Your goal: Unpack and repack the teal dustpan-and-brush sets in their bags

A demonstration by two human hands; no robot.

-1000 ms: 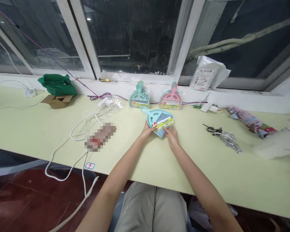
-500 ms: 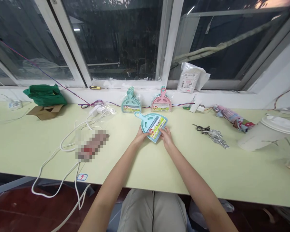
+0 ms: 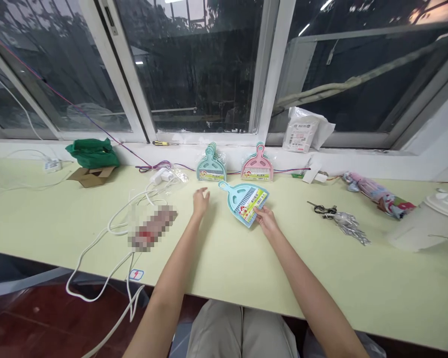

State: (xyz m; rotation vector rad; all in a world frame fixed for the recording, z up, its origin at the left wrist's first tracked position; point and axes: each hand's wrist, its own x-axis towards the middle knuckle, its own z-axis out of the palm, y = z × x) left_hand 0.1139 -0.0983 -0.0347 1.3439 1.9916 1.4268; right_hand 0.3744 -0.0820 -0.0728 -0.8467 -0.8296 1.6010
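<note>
Rear: a framed window (image 3: pixel 205 74) spans the width above a white ledge. Below it, the pale counter (image 3: pixel 227 268) extends to both sides; its front edge slopes down from left to right. Open surface lies between the dustpan and the front edge, and again between the right hand and the keys. A white cord (image 3: pixel 112 333) passes over the front edge at left, limiting room there. A white tub (image 3: pixel 421 223) occupies the right end, with a patterned roll (image 3: pixel 379 196) just behind it. A green bag (image 3: pixel 92 153) sits on an open carton (image 3: pixel 91 176) at left rear. The dustpan (image 3: pixel 239 194), light blue with a brush, is at the middle of the counter, handle toward the left rear; contact with the surface cannot be determined. Behind it, a teal stack (image 3: pixel 211 164) and a pink stack (image 3: pixel 257 164) stand upright near the rear edge, apart from each other. The right hand (image 3: pixel 266 221) grips the dustpan at its lower right side, thumb over the label. The left hand (image 3: pixel 201 201) is empty, fingers loosely bent, clear of the dustpan. Keys (image 3: pixel 343 223) lie at right. Markings: the dustpan label (image 3: pixel 254 201) is yellow-green and white with black characters, too small to read; the packet (image 3: pixel 300 134) on the ledge bears illegible print; a blue-bordered sticker (image 3: pixel 136 274) near the front edge carries one red character, possibly 9.
</note>
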